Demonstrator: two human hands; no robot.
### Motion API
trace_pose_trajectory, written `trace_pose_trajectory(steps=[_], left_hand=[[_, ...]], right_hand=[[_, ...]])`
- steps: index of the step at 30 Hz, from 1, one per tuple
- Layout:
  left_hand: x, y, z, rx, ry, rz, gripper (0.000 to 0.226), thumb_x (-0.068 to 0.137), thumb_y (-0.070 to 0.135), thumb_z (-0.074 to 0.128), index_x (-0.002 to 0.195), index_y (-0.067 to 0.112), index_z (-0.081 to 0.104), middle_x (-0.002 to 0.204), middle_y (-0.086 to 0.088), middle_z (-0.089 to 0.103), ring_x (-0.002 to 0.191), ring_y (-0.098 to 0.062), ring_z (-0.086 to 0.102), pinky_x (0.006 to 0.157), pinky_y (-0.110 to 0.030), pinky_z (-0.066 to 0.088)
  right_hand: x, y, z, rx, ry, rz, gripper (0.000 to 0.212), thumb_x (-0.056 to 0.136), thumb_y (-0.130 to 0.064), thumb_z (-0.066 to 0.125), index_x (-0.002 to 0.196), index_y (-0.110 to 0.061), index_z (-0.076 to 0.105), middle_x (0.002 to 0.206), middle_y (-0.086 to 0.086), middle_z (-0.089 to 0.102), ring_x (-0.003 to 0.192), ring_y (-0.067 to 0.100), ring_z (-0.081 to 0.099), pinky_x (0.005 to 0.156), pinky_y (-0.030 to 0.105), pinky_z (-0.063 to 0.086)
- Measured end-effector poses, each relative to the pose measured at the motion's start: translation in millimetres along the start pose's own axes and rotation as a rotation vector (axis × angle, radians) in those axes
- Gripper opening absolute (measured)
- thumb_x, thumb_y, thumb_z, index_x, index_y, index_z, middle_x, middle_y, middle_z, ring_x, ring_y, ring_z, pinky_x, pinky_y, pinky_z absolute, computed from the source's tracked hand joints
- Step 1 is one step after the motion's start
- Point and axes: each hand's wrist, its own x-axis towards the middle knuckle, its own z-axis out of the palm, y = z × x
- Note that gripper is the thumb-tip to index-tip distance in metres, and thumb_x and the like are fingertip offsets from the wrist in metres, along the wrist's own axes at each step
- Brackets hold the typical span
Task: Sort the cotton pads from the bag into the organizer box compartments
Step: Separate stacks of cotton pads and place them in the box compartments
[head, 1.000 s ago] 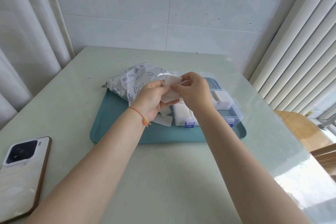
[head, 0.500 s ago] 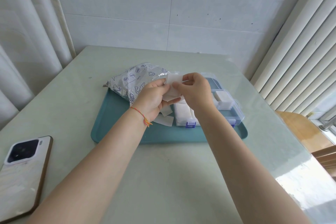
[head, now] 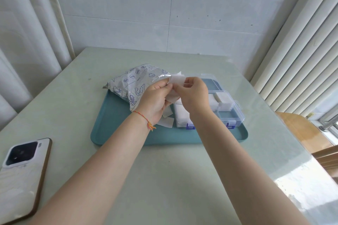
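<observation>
Hands raised cotton pad; print unreadable.

A pale green table is being used as the work surface, its far edge set against a tiled wall. A teal tray is being carried directly on it near the middle. A phone is being kept face down at the table's near left corner, well apart from the tray.

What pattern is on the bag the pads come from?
The bag is silvery foil printed with dark blue line drawings, seafood-like shapes; the head view shows it.
</observation>
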Motion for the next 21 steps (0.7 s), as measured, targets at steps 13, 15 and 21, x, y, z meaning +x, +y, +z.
trace_pose_trajectory(steps=[13, 15, 21], left_hand=[[0.2, 5.8, -2.0, -0.046, -0.005, -0.063, 0.025, 0.101, 0.008, 0.044, 0.105, 0.007, 0.069, 0.100, -0.011, 0.071, 0.086, -0.016, 0.069, 0.083, -0.032, 0.059], [1.4, 8.0, -3.9, -0.063, 0.015, -0.088, 0.026, 0.100, 0.009, 0.045, 0.104, 0.004, 0.070, 0.104, -0.015, 0.069, 0.089, -0.021, 0.067, 0.087, -0.037, 0.057], [1.9, 10.7, -8.9, -0.010, -0.005, -0.089, 0.024, 0.097, 0.001, 0.047, 0.110, 0.001, 0.067, 0.104, -0.017, 0.069, 0.089, -0.024, 0.066, 0.082, -0.036, 0.059]], right_hand=[[-0.8, -1.1, -2.0, 0.064, -0.098, -0.033, 0.014, 0.085, -0.021, 0.070, 0.084, -0.016, 0.057, 0.077, -0.001, 0.056, 0.067, 0.012, 0.051, 0.050, 0.013, 0.040], [0.0, -2.1, -3.6, 0.092, -0.129, -0.020, 0.014, 0.084, -0.012, 0.068, 0.083, -0.016, 0.055, 0.083, 0.004, 0.059, 0.072, 0.016, 0.054, 0.048, 0.013, 0.041], [6.5, 1.3, -10.1, 0.193, -0.156, 0.074, 0.028, 0.082, -0.002, 0.067, 0.105, -0.012, 0.055, 0.103, 0.013, 0.068, 0.089, 0.028, 0.067, 0.079, 0.039, 0.055]])
